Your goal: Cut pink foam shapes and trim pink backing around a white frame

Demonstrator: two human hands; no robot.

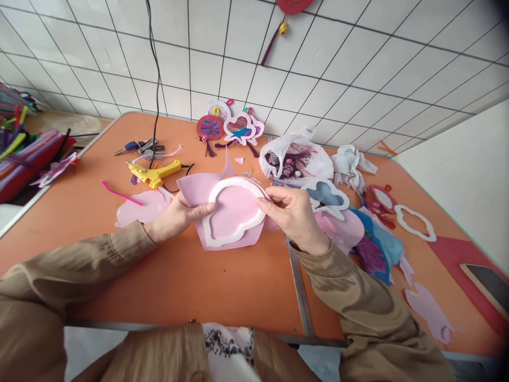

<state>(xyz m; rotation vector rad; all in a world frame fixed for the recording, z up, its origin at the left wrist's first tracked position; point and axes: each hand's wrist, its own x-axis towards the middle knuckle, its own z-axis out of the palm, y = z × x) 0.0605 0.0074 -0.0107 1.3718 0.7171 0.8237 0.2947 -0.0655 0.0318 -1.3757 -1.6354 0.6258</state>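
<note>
A white foam frame (239,233) with a wavy outline lies against a sheet of pink felt (199,187), both held up above the orange table. My left hand (173,215) grips their left edge, thumb on the white frame and the other fingers behind the felt. At the upper right edge, my right hand (296,215) pinches the frame and felt between thumb and fingers. Pink felt shows through the frame's opening, and a pointed strip of it sticks up at the top.
A yellow glue gun (155,172) and keys (149,146) are at the back left. Behind stand finished ornaments (210,128) and a plastic bag of tassels (296,159). On the right are a blue frame piece (326,195), another white frame (415,223) and a phone (487,286).
</note>
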